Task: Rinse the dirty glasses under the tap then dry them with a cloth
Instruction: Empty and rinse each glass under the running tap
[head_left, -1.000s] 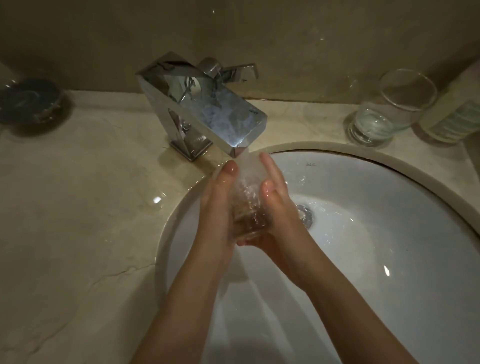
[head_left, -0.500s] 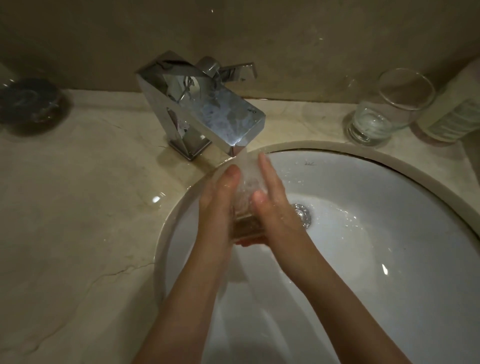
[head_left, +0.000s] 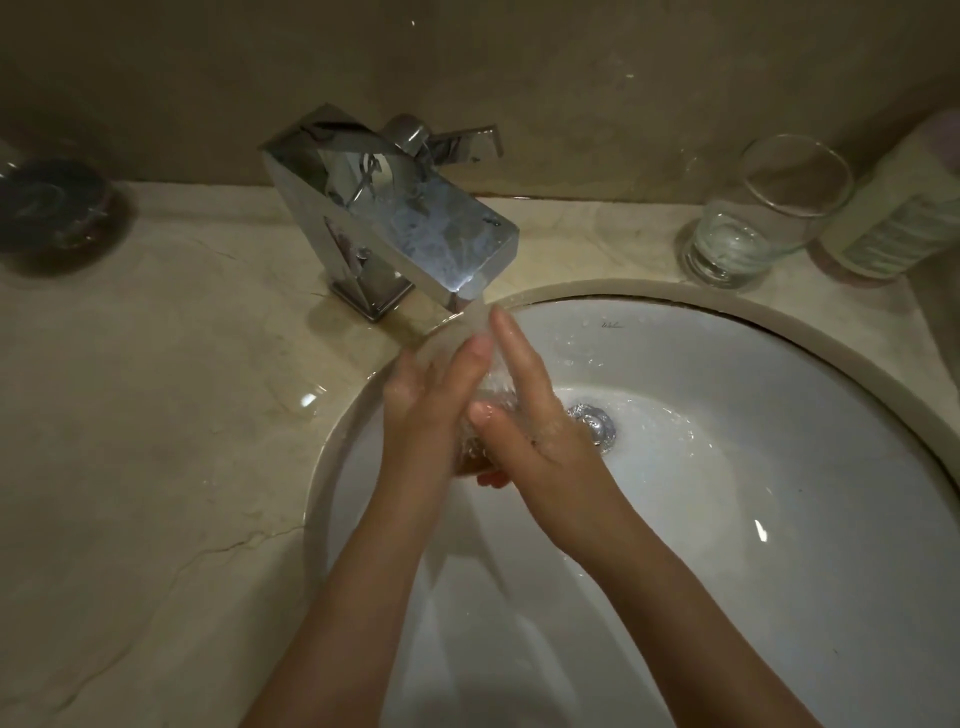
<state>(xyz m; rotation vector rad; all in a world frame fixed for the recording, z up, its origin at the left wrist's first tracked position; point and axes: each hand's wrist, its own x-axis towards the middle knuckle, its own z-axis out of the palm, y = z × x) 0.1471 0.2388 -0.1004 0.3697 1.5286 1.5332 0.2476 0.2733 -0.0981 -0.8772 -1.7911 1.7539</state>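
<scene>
A clear glass (head_left: 480, 415) is pressed between my two hands over the white basin (head_left: 753, 441), directly under the running chrome tap (head_left: 415, 228). My left hand (head_left: 431, 410) holds its left side, my right hand (head_left: 524, 410) its right side with fingers stretched toward the spout. Water streams onto the glass and my fingers, and most of the glass is hidden by them. A second clear glass (head_left: 753, 218) stands upright on the counter at the back right, with a little water at its bottom.
A pale bottle (head_left: 904, 208) leans at the far right beside the second glass. A dark round dish (head_left: 47, 208) sits at the back left of the beige marble counter (head_left: 156, 415). The drain (head_left: 592, 423) lies just right of my hands.
My hands have slid along the glass under the stream, the left fingers moving up over it and the right fingers reaching closer to the spout. The glass stays under the tap.
</scene>
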